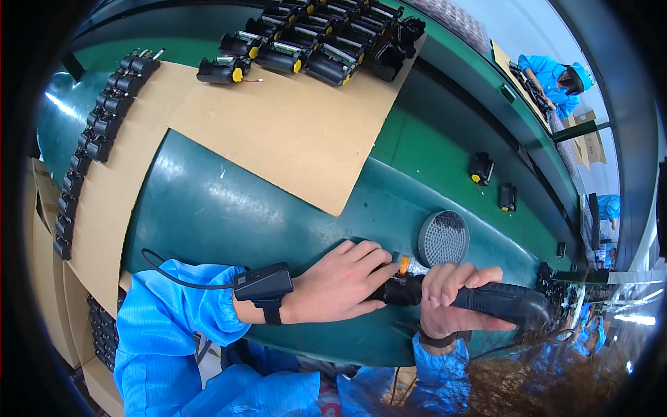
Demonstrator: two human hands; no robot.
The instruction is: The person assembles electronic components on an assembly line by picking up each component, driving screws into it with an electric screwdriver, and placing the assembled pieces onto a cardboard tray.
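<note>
My right hand (455, 295) is wrapped round a black power screwdriver (507, 301), which lies level and points left. My left hand (340, 285) is closed, with fingers and thumb round a small black part (381, 282) at the screwdriver's tip. Most of that part is hidden by my fingers, and the bit's contact with it cannot be made out. An orange piece (404, 264) shows just above the tip. Close beyond my right hand stands a round grey dish (443, 240) with a perforated face and small dark screws heaped at its far side.
Several black assemblies with yellow knobs (279, 57) stand on a cardboard sheet (292, 132) at the back. A row of black parts (97, 139) lines the left cardboard. Two black assemblies (481, 169) rest on the green conveyor (431, 153). A person in blue (556, 80) works beyond.
</note>
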